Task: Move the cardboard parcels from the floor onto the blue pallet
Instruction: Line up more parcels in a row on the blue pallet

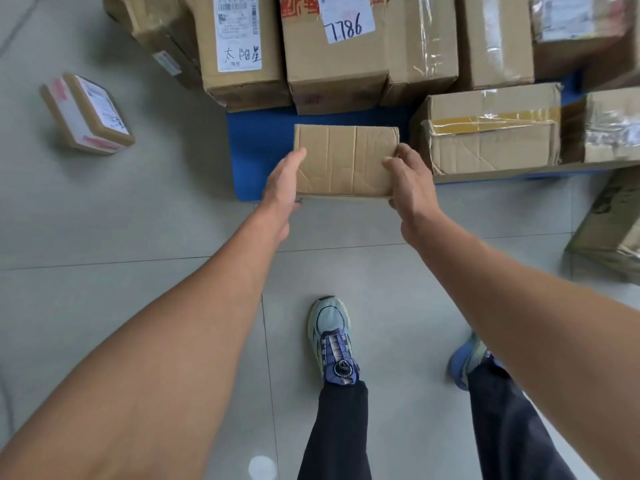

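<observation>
PALLET LOADING: A person holds a flat cardboard parcel [346, 161] at the centre of the frame, over the bare near corner of the blue pallet [259, 143]. Whether its far edge already rests on the pallet cannot be told. The left hand [282, 183] has its grip on the parcel's left edge, thumb on top and fingers tucked under, mostly hidden. The right hand [410, 183] pinches the right edge the same way, with thumb and forefinger showing on the top face.

Taller stacked parcels [336, 53] fill the pallet across the top of the frame, and a taped parcel [491, 129] sits just right of the open spot. The step in hand looks to be the set-down. The parcel is best lowered flat into the blue gap and kept level between both hands. It can then be slid back toward the stack and squared against the taped parcel, so no edge overhangs the pallet's front. The fingers underneath should come out sideways before the weight settles.

On the grey floor [138, 220] lie a small labelled parcel [86, 112] at upper left and a crumpled parcel [609, 230] at the right edge.
</observation>
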Demonstrator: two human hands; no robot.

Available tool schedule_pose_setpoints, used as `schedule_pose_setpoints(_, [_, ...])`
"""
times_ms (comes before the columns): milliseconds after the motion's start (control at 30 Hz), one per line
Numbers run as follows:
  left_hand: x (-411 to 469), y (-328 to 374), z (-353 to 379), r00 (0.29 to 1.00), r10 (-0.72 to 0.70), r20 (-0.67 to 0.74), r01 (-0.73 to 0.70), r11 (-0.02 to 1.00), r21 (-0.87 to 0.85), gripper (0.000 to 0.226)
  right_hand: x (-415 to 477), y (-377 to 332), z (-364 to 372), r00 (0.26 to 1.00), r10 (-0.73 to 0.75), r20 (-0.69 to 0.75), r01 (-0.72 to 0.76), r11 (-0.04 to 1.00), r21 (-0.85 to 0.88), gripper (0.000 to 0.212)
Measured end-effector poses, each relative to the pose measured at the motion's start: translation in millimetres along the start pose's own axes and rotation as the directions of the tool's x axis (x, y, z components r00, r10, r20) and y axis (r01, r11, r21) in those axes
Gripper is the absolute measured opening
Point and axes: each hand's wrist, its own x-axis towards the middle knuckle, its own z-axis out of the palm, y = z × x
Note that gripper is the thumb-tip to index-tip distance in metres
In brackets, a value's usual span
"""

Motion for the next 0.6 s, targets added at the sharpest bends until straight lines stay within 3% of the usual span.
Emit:
schedule_pose_setpoints(367, [27.9, 2.5, 15.4, 0.997, 0.014, 0.082, -0.008, 0.997, -0.075, 0.06, -8.0, 27.5, 5.1, 0.993, 0.012, -0.117, 0.009, 0.985, 0.173, 0.068])
schedule_pose_setpoints(500, [25.9, 4.9, 16.8, 0.998, 0.041, 0.048, -0.037, 0.996, -0.082, 0.083, -15.6, 35.6, 7.6, 0.988, 0.105, -0.117, -0.072, 0.964, 0.255, 0.067])
schedule_pose_setpoints(600, [29.9, 7.1, 17.6, 0.999, 0.052, 0.008, -0.05, 0.989, -0.14, 0.087, -20.8, 39.8, 6.2, 0.98, 0.167, -0.104, -0.126, 0.939, 0.321, 0.062])
